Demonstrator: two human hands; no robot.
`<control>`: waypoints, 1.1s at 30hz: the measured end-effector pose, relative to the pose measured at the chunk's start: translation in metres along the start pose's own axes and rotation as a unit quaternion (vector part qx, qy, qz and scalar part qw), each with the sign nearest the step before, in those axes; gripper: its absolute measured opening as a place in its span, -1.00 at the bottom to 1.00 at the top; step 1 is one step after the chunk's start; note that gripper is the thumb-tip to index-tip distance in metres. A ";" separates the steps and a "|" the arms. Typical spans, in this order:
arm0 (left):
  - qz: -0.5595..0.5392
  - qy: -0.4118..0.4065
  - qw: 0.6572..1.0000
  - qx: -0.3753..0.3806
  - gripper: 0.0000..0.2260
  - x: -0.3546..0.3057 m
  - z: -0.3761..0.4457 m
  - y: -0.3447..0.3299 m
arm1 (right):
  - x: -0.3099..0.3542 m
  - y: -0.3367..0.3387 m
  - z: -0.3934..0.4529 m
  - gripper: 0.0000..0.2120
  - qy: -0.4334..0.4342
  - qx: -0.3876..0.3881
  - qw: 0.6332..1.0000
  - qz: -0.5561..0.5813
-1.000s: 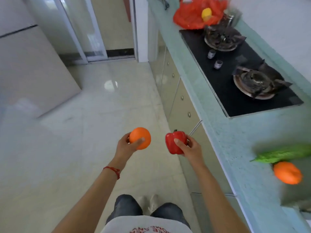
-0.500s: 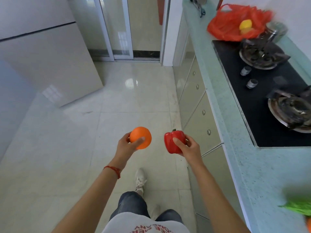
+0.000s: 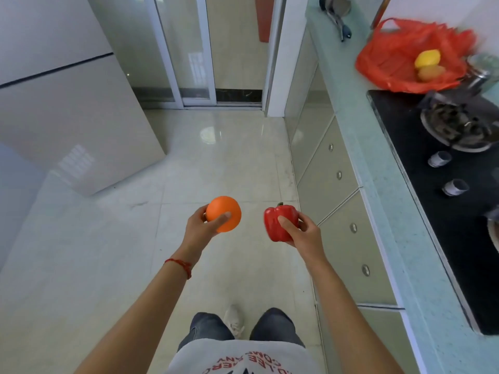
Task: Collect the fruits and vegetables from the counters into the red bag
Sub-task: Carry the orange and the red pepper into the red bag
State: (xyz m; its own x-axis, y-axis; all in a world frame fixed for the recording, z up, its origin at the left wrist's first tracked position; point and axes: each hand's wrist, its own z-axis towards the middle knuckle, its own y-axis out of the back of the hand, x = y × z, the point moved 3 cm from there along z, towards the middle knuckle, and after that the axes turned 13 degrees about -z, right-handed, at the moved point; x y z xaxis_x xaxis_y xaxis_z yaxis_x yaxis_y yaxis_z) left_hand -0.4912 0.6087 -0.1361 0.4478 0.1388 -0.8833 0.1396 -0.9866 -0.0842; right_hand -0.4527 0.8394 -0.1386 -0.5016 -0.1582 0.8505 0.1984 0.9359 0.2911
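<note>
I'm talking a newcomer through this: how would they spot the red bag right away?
Follow the pale green counter along the right wall to its far end, just past the black stove. The red bag lies there, open and crumpled, with a yellow fruit showing inside. It is the only soft plastic thing among the metal burners and utensils.

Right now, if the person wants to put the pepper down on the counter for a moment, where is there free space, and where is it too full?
Free: the bare front strip of the counter between its edge and the stove, and the patch between the faucet and the red bag. Crowded: the far end beyond the stove, filled by the bag and a metal pot.
</note>
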 end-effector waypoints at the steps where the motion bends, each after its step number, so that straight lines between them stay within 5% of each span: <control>1: -0.003 0.001 1.000 0.000 -0.48 -0.006 0.011 -0.002 | 0.006 -0.002 0.011 -0.46 -0.001 0.001 1.000 -0.002; 33: -0.006 0.014 1.000 -0.009 -0.51 -0.207 0.443 -0.139 | 0.230 -0.028 0.454 -0.48 -0.020 0.012 0.999 0.040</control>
State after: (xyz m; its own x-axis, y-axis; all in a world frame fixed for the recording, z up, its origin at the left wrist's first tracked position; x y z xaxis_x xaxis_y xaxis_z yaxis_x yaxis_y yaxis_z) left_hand -0.9945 0.6795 -0.1462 0.4704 0.1536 -0.8690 0.1614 -0.9831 -0.0864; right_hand -0.9561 0.9195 -0.1501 -0.5178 -0.0708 0.8525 0.2185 0.9526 0.2119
